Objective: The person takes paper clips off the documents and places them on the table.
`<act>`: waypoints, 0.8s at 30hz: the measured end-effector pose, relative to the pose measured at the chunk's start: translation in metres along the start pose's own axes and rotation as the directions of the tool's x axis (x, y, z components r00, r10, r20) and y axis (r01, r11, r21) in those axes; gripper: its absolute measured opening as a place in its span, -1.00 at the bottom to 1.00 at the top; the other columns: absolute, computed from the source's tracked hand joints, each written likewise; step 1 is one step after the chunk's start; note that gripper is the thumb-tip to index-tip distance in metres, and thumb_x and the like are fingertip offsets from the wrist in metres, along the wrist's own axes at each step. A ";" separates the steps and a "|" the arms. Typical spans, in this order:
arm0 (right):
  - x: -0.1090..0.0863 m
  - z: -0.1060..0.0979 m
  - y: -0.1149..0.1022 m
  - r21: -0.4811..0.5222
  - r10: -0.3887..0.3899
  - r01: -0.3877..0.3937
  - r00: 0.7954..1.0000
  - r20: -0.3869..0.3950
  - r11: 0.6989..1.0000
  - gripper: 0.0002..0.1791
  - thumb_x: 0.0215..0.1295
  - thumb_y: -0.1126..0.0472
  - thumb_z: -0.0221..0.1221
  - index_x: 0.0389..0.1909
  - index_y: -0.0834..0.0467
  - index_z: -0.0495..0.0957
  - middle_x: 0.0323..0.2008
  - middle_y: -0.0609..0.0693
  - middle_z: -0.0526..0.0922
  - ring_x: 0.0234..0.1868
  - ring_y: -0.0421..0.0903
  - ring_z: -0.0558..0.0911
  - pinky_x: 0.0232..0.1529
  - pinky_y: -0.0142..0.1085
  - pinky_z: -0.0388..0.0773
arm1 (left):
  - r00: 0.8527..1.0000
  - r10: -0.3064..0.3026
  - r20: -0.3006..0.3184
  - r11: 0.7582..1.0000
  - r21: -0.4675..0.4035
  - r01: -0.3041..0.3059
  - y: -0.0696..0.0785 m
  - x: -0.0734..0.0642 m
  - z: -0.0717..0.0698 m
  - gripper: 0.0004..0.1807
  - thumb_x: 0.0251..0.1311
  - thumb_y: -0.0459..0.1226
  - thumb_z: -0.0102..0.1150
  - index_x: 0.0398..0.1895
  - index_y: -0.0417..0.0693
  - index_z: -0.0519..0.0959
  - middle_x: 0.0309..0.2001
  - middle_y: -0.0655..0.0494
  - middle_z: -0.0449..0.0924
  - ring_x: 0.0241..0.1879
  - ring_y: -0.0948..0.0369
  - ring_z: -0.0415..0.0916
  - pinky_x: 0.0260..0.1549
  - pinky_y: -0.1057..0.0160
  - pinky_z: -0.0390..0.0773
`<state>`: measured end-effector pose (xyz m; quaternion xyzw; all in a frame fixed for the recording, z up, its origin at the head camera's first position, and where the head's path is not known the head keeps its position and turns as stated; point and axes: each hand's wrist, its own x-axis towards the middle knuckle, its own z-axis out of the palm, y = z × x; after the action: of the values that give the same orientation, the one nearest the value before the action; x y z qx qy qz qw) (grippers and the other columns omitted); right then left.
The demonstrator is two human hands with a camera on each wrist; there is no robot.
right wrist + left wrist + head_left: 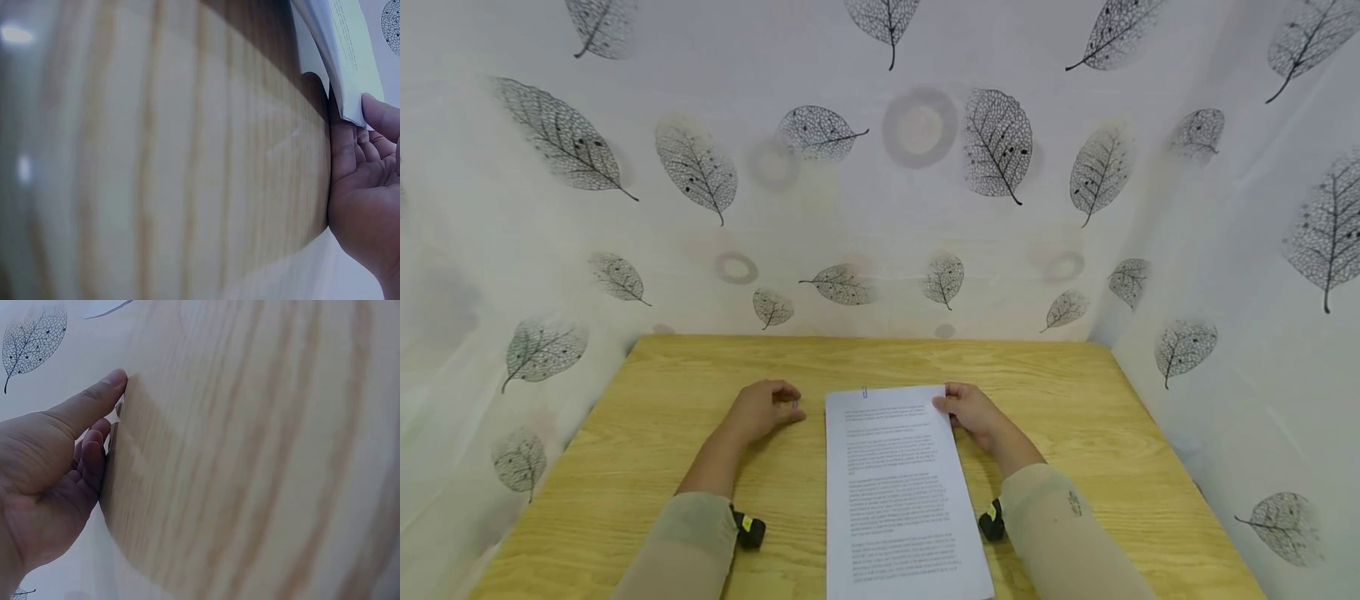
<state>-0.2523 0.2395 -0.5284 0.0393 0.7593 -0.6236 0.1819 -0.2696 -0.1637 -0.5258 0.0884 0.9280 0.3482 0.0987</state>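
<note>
Twice pinches: paper stack (897, 492) at far right corner with right hand (974, 413), tiny indistinct piece (795, 404) with left hand (763, 412).

Printed pgs (895, 483) on wood tbl (1060, 392)

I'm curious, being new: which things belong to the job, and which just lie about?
Job, seemingly:
white printed paper sheets, held by right hand
blue looped paperclip on far edge
tiny unidentifiable item at left hand

Just around:
yellow wooden table
white leaf-patterned curtain
</note>
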 end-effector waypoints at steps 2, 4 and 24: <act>-0.001 0.000 -0.001 0.004 -0.003 0.003 1.000 0.000 1.000 -0.72 0.65 0.29 0.11 0.17 0.37 0.60 -0.09 0.06 0.79 -0.17 -0.16 0.73 -0.13 -0.33 0.67 | 1.000 -0.001 -0.002 1.000 -0.005 0.001 0.000 0.000 0.000 -0.55 0.30 -0.02 0.54 0.14 -0.04 0.73 0.14 -0.02 0.76 0.16 -0.01 0.66 0.30 -0.12 0.60; -0.002 0.000 -0.001 0.000 -0.006 0.006 1.000 0.003 1.000 -0.72 0.66 0.29 0.11 0.17 0.38 0.60 -0.09 0.07 0.80 -0.18 -0.16 0.73 -0.14 -0.33 0.67 | 1.000 -0.003 -0.001 1.000 -0.006 0.003 0.000 0.000 0.001 -0.54 0.30 -0.02 0.54 0.15 -0.05 0.72 0.14 -0.03 0.75 0.15 -0.01 0.66 0.30 -0.12 0.60; 0.000 -0.001 0.000 -0.035 -0.012 0.012 1.000 0.010 0.999 -0.69 0.69 0.26 0.08 0.22 0.37 0.58 -0.02 0.14 0.79 -0.17 -0.15 0.73 -0.13 -0.33 0.67 | 0.999 -0.050 -0.008 0.957 -0.288 0.046 0.003 0.001 0.000 -0.20 0.51 -0.01 0.33 0.61 -0.16 0.24 0.51 -0.24 0.37 0.40 -0.18 0.47 0.39 -0.16 0.54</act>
<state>-0.2523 0.2409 -0.5281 0.0285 0.7696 -0.6113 0.1825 -0.2705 -0.1611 -0.5235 0.0479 0.8702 0.4775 0.1117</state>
